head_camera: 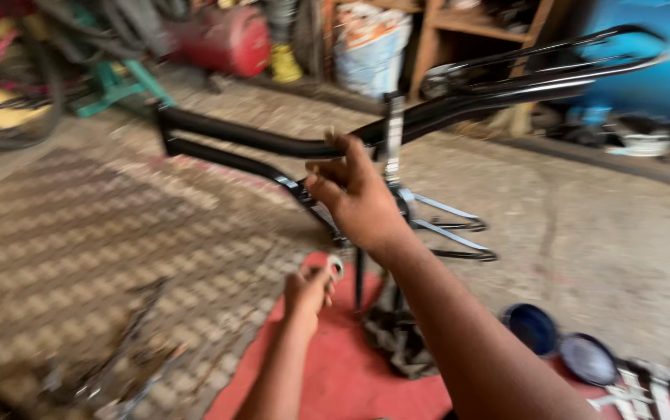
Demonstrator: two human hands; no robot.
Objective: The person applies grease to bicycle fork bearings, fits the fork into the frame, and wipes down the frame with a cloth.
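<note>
We see our right hand (356, 194) clamped on the black bicycle frame (272, 144), whose tube runs crosswise; our left hand (307, 294) pinches a small metal ring (335, 268) just below it.

Bicycle frame (257, 140) in my right grip (358, 198): glossy black painted metal tubing. Small ring (335, 267) in my left grip (307, 294): bright bare metal. Mat (327, 373): matt red cloth. Floor (599, 233): rough grey concrete. Two lids (560, 342): glossy blue.
</note>
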